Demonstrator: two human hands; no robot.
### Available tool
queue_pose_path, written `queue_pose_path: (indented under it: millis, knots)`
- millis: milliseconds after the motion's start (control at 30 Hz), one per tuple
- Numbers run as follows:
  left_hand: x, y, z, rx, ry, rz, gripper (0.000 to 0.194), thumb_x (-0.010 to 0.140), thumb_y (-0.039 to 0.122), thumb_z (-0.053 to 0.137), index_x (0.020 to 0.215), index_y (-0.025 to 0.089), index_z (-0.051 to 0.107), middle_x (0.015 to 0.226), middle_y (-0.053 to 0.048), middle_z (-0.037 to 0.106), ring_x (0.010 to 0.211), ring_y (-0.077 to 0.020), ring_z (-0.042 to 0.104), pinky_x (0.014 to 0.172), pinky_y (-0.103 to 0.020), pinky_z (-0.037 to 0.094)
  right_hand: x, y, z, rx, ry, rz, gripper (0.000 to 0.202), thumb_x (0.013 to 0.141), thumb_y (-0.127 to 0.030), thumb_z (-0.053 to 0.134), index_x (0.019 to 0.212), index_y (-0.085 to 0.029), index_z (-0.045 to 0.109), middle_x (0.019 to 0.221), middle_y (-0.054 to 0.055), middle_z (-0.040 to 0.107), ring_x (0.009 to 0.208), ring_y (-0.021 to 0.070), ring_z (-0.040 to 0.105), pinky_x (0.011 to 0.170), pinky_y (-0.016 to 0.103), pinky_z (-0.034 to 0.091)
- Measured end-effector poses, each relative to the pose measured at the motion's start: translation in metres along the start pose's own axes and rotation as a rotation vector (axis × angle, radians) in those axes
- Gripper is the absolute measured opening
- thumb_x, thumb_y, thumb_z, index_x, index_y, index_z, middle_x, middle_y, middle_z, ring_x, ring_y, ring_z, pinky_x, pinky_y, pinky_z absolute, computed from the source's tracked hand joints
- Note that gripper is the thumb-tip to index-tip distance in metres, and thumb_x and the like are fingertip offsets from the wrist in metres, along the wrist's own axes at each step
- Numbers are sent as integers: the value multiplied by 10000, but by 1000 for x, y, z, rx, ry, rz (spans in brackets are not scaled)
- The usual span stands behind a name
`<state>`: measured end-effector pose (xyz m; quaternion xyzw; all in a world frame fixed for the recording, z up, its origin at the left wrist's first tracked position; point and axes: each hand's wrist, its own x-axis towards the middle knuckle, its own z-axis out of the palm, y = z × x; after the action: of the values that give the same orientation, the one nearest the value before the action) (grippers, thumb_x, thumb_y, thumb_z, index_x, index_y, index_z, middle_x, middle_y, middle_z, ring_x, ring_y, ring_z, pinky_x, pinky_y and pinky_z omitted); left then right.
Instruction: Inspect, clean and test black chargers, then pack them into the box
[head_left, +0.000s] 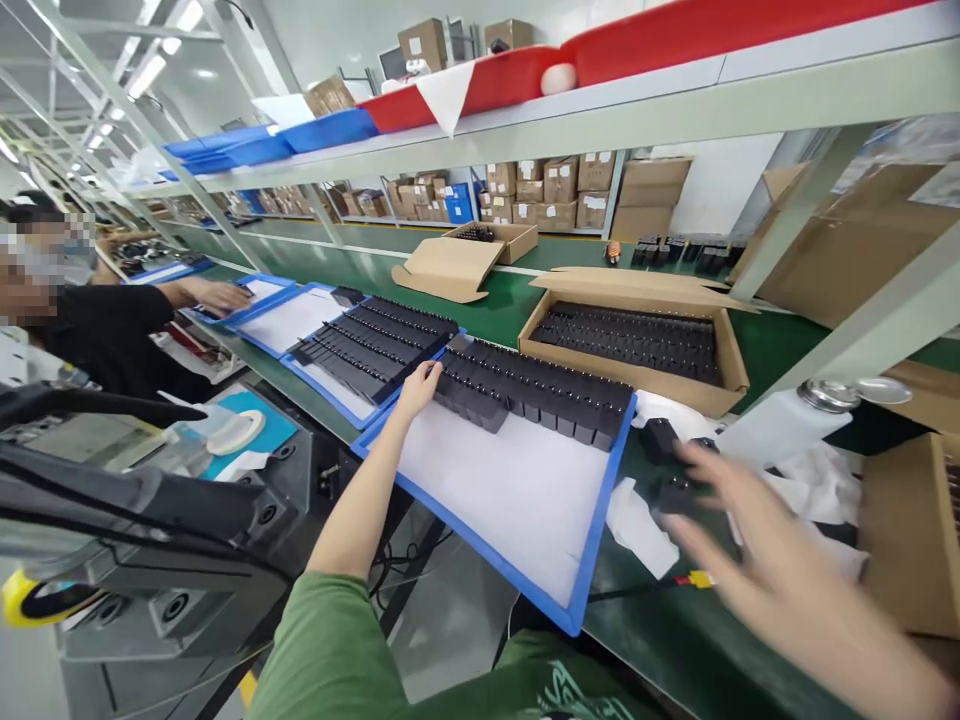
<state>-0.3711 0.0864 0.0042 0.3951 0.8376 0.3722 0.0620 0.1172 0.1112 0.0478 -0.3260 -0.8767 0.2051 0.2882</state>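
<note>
My left hand [418,388] is at the left end of the rows of small black blocks [540,385] in a blue-rimmed tray [499,560]. Its fingers are closed on a block at the row's edge, though part of the grip is hidden. To the right of the tray, my right hand [757,530] is blurred by motion, its thumb and fingers spread apart. Loose black blocks [660,440] lie on the green bench beyond its fingertips, and another black block [677,495] is close by its thumb and fingers.
A carton of black blocks [630,340] stands behind the tray. Further left is another filled blue tray [367,345]. A white bottle [787,425] and crumpled white paper [641,525] lie right. Grey machinery [225,520] and a co-worker's hand [217,296] are at left.
</note>
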Motion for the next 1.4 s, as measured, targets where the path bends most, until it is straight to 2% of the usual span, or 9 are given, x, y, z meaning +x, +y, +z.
queue_pose_path:
  millis: [100,200,500,667,767,867,1033,1200,1400]
  knots:
    - [-1,0,17,5,-97,23,379,957,398,616,1253,164,587,1245,-98,619,1071,-236,638,907,-454,564,34,-34,75,184,-375,189,637,963,-508,489,1524,-254,327,1471,163,481,1143,285,661,932,468,598]
    - [-26,5,29,4,-237,125,393,966,410,600,1273,165,574,1217,-95,629,1027,-224,650,877,-436,574,71,-37,127,178,-391,262,750,930,-456,571,1551,-196,242,1489,212,434,1166,286,650,931,446,588]
    - [-54,37,25,80,-656,623,668,567,515,868,1139,226,677,1158,-69,680,1085,-295,645,982,-421,524,81,-40,137,20,-291,357,588,884,-385,705,1393,-207,470,1323,110,541,1149,271,582,971,492,512]
    - [-81,59,30,102,-532,667,625,675,619,735,1160,241,624,1130,-100,657,1032,-351,650,912,-489,538,65,-50,94,-58,-277,315,683,801,-316,798,1401,-237,483,1268,114,530,1102,298,587,961,464,503]
    - [-152,88,23,36,-363,762,479,741,581,703,1125,305,621,1093,-66,660,969,-316,674,796,-433,582,7,-63,32,-110,-259,284,600,846,-293,745,1386,-239,492,1259,128,515,1092,306,573,941,472,508]
    - [-240,122,29,3,-431,788,399,817,398,638,1206,326,583,1129,-54,644,921,-276,695,646,-368,598,-76,-68,-23,-190,-200,270,604,838,-162,680,1391,-278,468,1223,106,547,1057,265,592,875,417,551]
    - [-330,159,82,116,-541,837,518,730,256,738,1218,247,566,1099,-100,648,851,-300,701,538,-368,601,-179,-18,-38,-226,-175,415,576,832,-162,652,1367,-287,480,1219,105,575,1096,268,633,864,405,597]
    - [-327,166,114,300,-613,792,538,784,411,768,1249,234,561,1154,-121,633,832,-288,710,481,-325,572,-185,26,-10,-142,-206,482,600,885,-279,658,1436,-306,422,1332,132,518,1170,310,618,867,452,609]
    - [-297,169,83,178,-781,689,793,861,580,660,1523,334,300,1388,-145,531,974,-304,711,579,-337,612,-189,29,-42,-75,-142,496,934,883,-642,598,1606,-332,95,1590,162,334,1185,366,624,712,447,638]
